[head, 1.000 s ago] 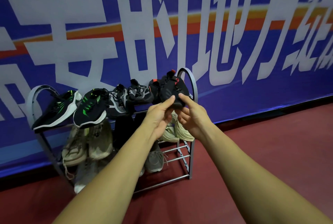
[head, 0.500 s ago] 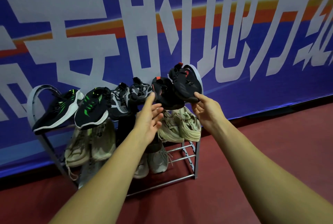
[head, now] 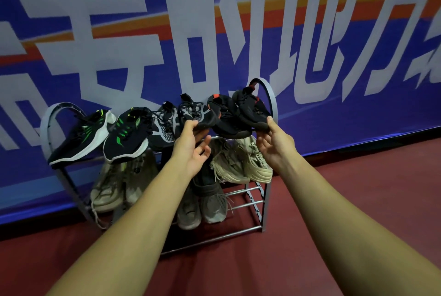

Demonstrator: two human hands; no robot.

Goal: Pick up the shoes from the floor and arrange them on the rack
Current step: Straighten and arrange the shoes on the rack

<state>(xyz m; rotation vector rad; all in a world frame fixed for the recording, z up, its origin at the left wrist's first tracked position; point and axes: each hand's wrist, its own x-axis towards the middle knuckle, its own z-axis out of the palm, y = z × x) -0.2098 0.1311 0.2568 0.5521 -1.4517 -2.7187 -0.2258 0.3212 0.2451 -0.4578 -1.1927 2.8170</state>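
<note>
The rack [head: 270, 152] stands against the blue banner [head: 214, 33] on the red floor [head: 358, 200], and the top shelf is full now. Six shoes sit there, all tipped with toes down toward us and heels up against the banner, so each long axis runs front to back, sloping.

From the left: two black-and-green sneakers [head: 105, 136], two grey mesh shoes [head: 181, 117], then the black-and-red pair [head: 238, 114] at the right end next to the rack's curved side loop.

The right hand [head: 274, 143] has its thumb on the toe of the rightmost black-and-red shoe, with the other fingers loosely spread underneath, so it's more a light touch than a proper grip. The left hand [head: 191, 148] is open too, thumb resting on the toe of the grey mesh shoe just left of that pair, palm facing up, fingers fanned out below the shelf.

Lower down, beige sneakers [head: 241, 162] and some greyish ones [head: 202, 205] fill the other shelves.
</note>
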